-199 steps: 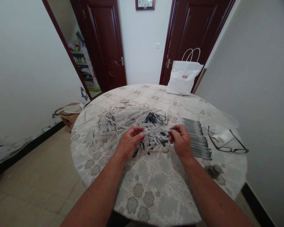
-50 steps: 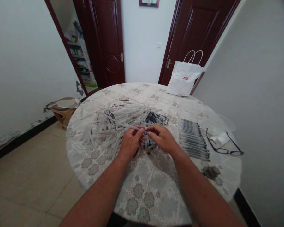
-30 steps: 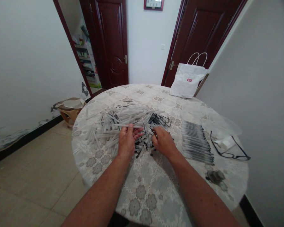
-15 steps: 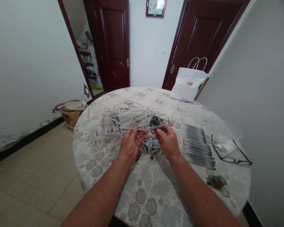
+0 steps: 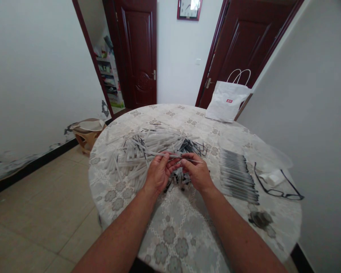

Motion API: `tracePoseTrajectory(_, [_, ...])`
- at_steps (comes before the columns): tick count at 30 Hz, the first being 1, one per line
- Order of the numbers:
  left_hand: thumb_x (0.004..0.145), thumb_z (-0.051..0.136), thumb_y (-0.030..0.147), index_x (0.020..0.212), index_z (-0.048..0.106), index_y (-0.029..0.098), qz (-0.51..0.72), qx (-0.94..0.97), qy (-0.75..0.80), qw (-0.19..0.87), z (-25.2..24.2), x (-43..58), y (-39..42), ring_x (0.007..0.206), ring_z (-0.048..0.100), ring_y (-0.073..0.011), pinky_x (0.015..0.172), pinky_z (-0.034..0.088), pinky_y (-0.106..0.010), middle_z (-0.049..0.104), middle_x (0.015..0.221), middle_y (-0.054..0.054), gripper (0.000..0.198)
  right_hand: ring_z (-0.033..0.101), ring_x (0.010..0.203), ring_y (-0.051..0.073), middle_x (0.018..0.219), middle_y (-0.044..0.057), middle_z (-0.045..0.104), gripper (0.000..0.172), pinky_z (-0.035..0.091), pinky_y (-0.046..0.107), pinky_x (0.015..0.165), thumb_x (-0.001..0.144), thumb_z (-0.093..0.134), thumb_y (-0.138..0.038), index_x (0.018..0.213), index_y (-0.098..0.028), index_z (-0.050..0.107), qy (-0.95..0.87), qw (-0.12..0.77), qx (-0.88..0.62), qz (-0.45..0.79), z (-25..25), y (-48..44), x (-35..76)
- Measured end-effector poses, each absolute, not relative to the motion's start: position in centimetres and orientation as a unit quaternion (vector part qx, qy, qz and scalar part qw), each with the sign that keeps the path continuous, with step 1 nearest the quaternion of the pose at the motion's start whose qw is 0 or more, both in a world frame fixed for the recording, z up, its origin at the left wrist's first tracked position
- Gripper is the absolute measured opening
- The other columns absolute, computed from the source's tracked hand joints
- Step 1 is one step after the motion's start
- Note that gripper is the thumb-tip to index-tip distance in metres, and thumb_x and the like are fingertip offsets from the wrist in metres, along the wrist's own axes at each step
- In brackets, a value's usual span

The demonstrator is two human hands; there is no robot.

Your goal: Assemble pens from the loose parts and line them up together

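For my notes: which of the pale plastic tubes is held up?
The pale plastic tube pinched in the bare left hand, pointing toward the bare right hand; the others lie on the patterned whitish tablecloth.

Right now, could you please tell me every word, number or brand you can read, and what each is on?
None reads clearly.
White bag: marks on its red label, too small to read.
Wall clock: numerals, too blurred to quote.
Shelf box: any print is too blurred.
Thin tubes: no readable text.

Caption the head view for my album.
Left hand holding a pale tube, right hand a thin rod, above a pile.
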State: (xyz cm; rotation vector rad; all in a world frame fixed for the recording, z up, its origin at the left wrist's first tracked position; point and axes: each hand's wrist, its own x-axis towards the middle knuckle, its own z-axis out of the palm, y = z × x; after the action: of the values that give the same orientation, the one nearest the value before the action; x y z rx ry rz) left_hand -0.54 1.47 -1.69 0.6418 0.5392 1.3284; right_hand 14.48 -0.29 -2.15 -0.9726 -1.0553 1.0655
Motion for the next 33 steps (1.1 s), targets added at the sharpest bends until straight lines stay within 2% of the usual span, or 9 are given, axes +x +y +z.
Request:
tracePoseTrajectory(5, [0.081, 0.080, 0.036, 0.099, 0.059, 0.018, 0.609, 0.288, 0.241, 0.699, -1.7, -0.6, 1.6, 0.087, 0.076, -0.0208, 0.076, 0.062, -0.033, 0.075, 0.095, -0.005, 0.033, 0.062, 0.062, 0.013, 0.092, 0.002, 0.066, 0.042, 0.046, 0.023, 0.048, 0.089, 0.059, -0.058, 0.113, -0.024, 0.063, -0.349, 0.717, -0.350, 0.492, -1.4, -0.1, 15.3])
tracePoseTrajectory(8, [0.081, 0.081, 0.035, 0.100, 0.062, 0.017, 0.575, 0.311, 0.242, 0.717, -1.8, -0.4, 1.2, 0.089, 0.076, -0.0225, 0.077, 0.062, -0.034, 0.076, 0.099, -0.007, 0.032, 0.063, 0.070, 0.014, 0.095, 0.002, 0.066, 0.047, 0.046, 0.022, 0.049, 0.092, 0.054, -0.064, 0.116, -0.025, 0.063, -0.375, 0.713, -0.360, 0.470, -1.5, -0.2, 15.2])
tracePoseTrajectory(12, [0.078, 0.084, 0.032, 0.100, 0.068, 0.013, 0.454, 0.378, 0.237, 0.771, -2.1, 0.1, 0.3, 0.083, 0.077, -0.0246, 0.076, 0.063, -0.037, 0.077, 0.100, -0.011, 0.033, 0.068, 0.098, 0.020, 0.113, 0.006, 0.068, 0.054, 0.057, 0.030, 0.073, 0.094, 0.050, -0.068, 0.129, -0.028, 0.061, -0.462, 0.644, -0.383, 0.475, -1.9, -0.9, 14.0])
tracePoseTrajectory(15, [0.079, 0.083, 0.030, 0.099, 0.069, 0.013, 0.445, 0.380, 0.234, 0.776, -2.2, 0.1, 0.2, 0.080, 0.077, -0.0229, 0.075, 0.063, -0.036, 0.078, 0.098, -0.011, 0.030, 0.067, 0.108, 0.023, 0.120, 0.007, 0.068, 0.058, 0.057, 0.036, 0.087, 0.095, 0.045, -0.070, 0.133, -0.028, 0.059, -0.486, 0.630, -0.357, 0.490, -1.8, -1.0, 13.7])
tracePoseTrajectory(18, [0.079, 0.083, 0.030, 0.101, 0.068, 0.015, 0.493, 0.340, 0.233, 0.766, -1.9, -0.3, 0.7, 0.083, 0.077, -0.0222, 0.077, 0.063, -0.036, 0.078, 0.095, -0.009, 0.031, 0.068, 0.100, 0.023, 0.114, 0.008, 0.070, 0.056, 0.056, 0.035, 0.079, 0.097, 0.041, -0.067, 0.129, -0.024, 0.059, -0.468, 0.664, -0.393, 0.430, -1.5, -0.3, 15.4])
tracePoseTrajectory(20, [0.078, 0.084, 0.032, 0.099, 0.068, 0.015, 0.530, 0.308, 0.236, 0.754, -1.7, -0.7, 1.1, 0.082, 0.076, -0.0216, 0.074, 0.063, -0.035, 0.078, 0.091, -0.007, 0.031, 0.068, 0.090, 0.022, 0.105, 0.008, 0.072, 0.046, 0.054, 0.034, 0.074, 0.095, 0.050, -0.057, 0.121, -0.022, 0.063, -0.473, 0.660, -0.490, 0.317, -1.4, 0.4, 17.2])
tracePoseTrajectory(25, [0.080, 0.082, 0.035, 0.094, 0.066, 0.014, 0.603, 0.258, 0.250, 0.712, -1.4, -1.2, 1.9, 0.077, 0.075, -0.0187, 0.071, 0.062, -0.032, 0.076, 0.083, -0.005, 0.029, 0.065, 0.091, 0.023, 0.098, 0.009, 0.072, 0.021, 0.048, 0.036, 0.088, 0.090, 0.057, -0.030, 0.099, -0.018, 0.072, -0.627, 0.465, -0.623, 0.056, -2.0, 1.1, 20.9])
tracePoseTrajectory(28, [0.082, 0.080, 0.036, 0.093, 0.064, 0.014, 0.625, 0.249, 0.256, 0.694, -1.5, -1.2, 2.0, 0.077, 0.075, -0.0185, 0.071, 0.062, -0.031, 0.075, 0.082, -0.005, 0.029, 0.063, 0.089, 0.022, 0.094, 0.009, 0.070, 0.016, 0.047, 0.033, 0.086, 0.089, 0.057, -0.021, 0.096, -0.017, 0.072, -0.717, 0.346, -0.604, 0.042, -2.2, 0.8, 21.0])
tracePoseTrajectory(33, [0.081, 0.081, 0.034, 0.093, 0.061, 0.015, 0.642, 0.240, 0.266, 0.678, -1.6, -1.0, 2.1, 0.079, 0.076, -0.0194, 0.071, 0.061, -0.031, 0.075, 0.083, -0.005, 0.030, 0.062, 0.088, 0.019, 0.094, 0.007, 0.067, 0.014, 0.045, 0.030, 0.083, 0.090, 0.062, -0.020, 0.101, -0.018, 0.070, -0.795, 0.243, -0.552, 0.070, -1.7, -0.1, 19.4])
